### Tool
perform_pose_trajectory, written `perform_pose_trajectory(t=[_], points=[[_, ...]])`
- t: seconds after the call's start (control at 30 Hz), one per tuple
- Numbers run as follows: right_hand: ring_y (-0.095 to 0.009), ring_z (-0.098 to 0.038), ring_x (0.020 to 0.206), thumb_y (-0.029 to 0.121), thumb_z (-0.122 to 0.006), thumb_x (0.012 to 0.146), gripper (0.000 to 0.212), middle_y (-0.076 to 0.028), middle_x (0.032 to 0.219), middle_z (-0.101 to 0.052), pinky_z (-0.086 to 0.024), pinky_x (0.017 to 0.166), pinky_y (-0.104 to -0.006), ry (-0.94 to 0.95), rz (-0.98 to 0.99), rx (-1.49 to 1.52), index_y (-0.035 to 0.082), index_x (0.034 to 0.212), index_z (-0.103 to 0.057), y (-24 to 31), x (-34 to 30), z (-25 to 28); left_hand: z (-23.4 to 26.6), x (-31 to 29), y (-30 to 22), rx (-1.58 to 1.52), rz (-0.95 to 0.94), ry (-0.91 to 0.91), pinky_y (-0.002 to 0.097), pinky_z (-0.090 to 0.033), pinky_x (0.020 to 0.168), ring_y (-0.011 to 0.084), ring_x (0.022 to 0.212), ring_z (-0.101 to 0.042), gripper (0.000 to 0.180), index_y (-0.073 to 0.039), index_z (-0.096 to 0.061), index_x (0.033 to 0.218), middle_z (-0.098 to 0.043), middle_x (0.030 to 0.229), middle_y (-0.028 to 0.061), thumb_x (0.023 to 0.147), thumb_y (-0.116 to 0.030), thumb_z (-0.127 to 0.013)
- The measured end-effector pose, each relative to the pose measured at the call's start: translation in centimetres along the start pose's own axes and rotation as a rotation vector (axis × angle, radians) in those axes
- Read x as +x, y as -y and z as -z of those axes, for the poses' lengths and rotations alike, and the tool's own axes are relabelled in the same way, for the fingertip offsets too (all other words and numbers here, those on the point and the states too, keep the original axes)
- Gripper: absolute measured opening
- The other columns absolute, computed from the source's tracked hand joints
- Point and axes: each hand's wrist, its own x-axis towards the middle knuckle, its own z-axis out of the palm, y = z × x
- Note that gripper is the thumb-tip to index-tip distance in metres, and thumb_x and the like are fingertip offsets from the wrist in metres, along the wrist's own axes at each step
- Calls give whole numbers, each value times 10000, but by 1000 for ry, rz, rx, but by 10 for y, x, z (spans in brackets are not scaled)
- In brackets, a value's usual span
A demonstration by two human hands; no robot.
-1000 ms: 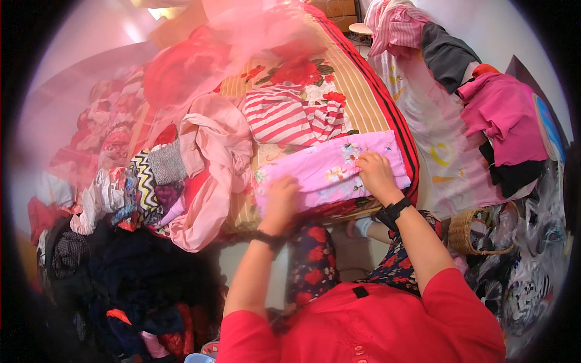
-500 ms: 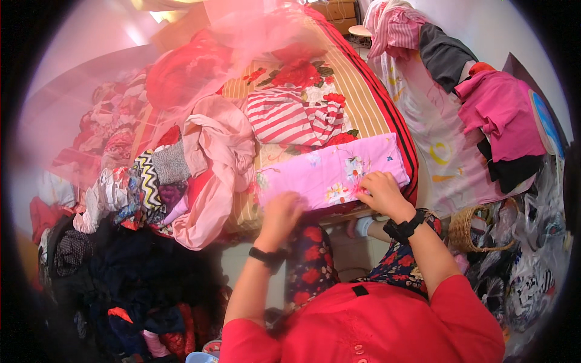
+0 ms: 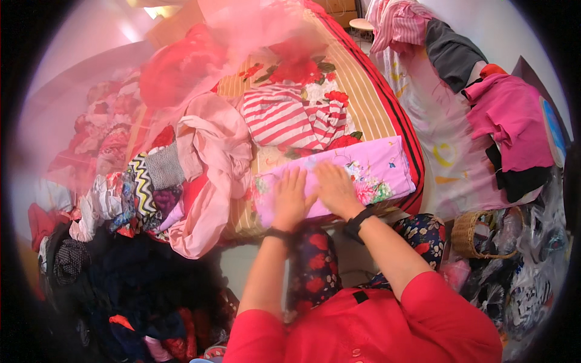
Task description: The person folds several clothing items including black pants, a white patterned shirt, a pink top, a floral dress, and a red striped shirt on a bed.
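A lilac floral cloth (image 3: 378, 172), folded into a long flat strip, lies along the near edge of the bed. On its left half my left hand (image 3: 292, 198) lies flat with the fingers stretched out. Beside it, near the middle of the cloth, my right hand (image 3: 334, 189) also rests flat, fingers extended. The two thumbs almost meet. Just beyond the cloth is a crumpled red-and-white striped garment (image 3: 290, 115). To the left of my left hand, a pale pink cloth (image 3: 212, 175) trails over the bed's near edge.
Patterned clothes (image 3: 145, 187) are heaped at the left, with a dark clothes pile (image 3: 139, 266) below them. Sheer pink netting (image 3: 181, 72) hangs at the far left. At the right stand a wicker basket (image 3: 465, 235) and draped garments, including a pink shirt (image 3: 511, 121).
My right hand has moved left from the cloth's right part to its middle. My left hand has come down flat. More flowers now show on the cloth's right part.
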Motion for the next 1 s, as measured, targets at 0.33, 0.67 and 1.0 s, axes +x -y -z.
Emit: perform_pose_trajectory(t=[0.33,0.67,1.0], points=[[-287,-376,1319,392,-550,876,588,-159,1377,-464,-232,1101,-468,-81,-224,-286,6,1313,-472,-104,-24,63,16,-7,19,40,156,136,479,-188,1105,300,1388,-288,706,-62,-382,1406,-389,1456,136,864,-469,-580],[-253,-331,1356,415,-523,888,606,-118,1421,-424,-254,1086,-491,-30,-375,-339,49,1361,-427,-122,-27,81,42,-64,84,-117,457,121,542,-230,1083,309,1370,-302,684,-50,-308,1435,-353,1463,162,907,-440,-501],[-332,-441,1236,285,-579,855,522,-195,1295,-499,-328,1020,-462,-262,-206,-235,-31,1259,-482,-58,-18,71,57,-31,23,-163,132,-234,513,-298,1037,341,1297,-393,498,-77,-453,1355,-447,1391,166,904,-267,-544]])
